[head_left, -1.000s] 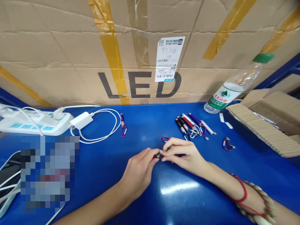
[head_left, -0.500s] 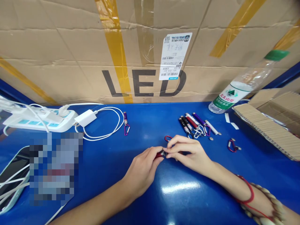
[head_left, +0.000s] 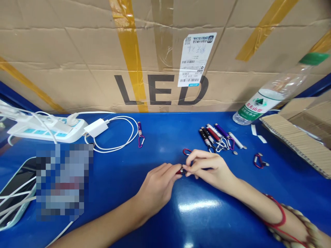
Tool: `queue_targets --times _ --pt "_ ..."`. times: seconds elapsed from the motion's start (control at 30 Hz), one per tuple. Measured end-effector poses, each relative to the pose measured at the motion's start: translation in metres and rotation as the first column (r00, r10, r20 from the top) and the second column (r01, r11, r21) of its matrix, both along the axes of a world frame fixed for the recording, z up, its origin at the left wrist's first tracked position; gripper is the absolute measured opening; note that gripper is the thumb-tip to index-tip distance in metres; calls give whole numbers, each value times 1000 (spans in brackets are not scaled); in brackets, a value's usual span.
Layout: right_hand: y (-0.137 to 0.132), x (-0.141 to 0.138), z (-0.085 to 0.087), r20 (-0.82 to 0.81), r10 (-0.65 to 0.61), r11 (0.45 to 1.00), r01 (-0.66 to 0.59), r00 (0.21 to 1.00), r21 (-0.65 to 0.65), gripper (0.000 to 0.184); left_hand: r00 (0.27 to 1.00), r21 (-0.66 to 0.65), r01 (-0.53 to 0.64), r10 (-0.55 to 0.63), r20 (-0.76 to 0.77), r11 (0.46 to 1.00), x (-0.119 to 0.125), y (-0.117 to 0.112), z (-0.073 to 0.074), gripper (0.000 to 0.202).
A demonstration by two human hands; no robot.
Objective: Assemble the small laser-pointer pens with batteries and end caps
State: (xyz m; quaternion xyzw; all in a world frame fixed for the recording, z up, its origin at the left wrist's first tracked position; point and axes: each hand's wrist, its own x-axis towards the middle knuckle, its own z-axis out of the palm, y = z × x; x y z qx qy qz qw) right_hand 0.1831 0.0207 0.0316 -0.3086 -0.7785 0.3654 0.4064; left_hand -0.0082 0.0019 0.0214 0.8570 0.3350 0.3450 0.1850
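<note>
My left hand [head_left: 157,186] and my right hand [head_left: 208,168] meet above the blue table [head_left: 165,213], both pinched on a small red keychain flashlight [head_left: 179,171]. Only its tip shows between the fingertips. A red carabiner clip [head_left: 186,151] peeks out just behind my right fingers. Several more keychain flashlights [head_left: 216,137] in black, red, purple and silver lie in a bunch beyond my right hand. One purple flashlight [head_left: 140,132] lies alone to the left.
A taped cardboard box marked LED [head_left: 160,55] walls off the back. A power strip [head_left: 46,129], white charger [head_left: 96,127] and cable sit at left, a phone [head_left: 15,186] nearer. A water bottle [head_left: 269,94], an open carton [head_left: 302,134] and a loose red clip [head_left: 258,160] are at right.
Both hands stay pinched on the red flashlight, with only small finger shifts. The view has drifted slightly, so everything sits a little further right.
</note>
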Motion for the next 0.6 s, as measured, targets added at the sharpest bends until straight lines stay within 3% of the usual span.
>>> queue_targets --times 0.6 --pt "1 -5 -3 97 -15 996 6 995 91 20 999 68 43 -45 26 997 -1 -3 -11 22"
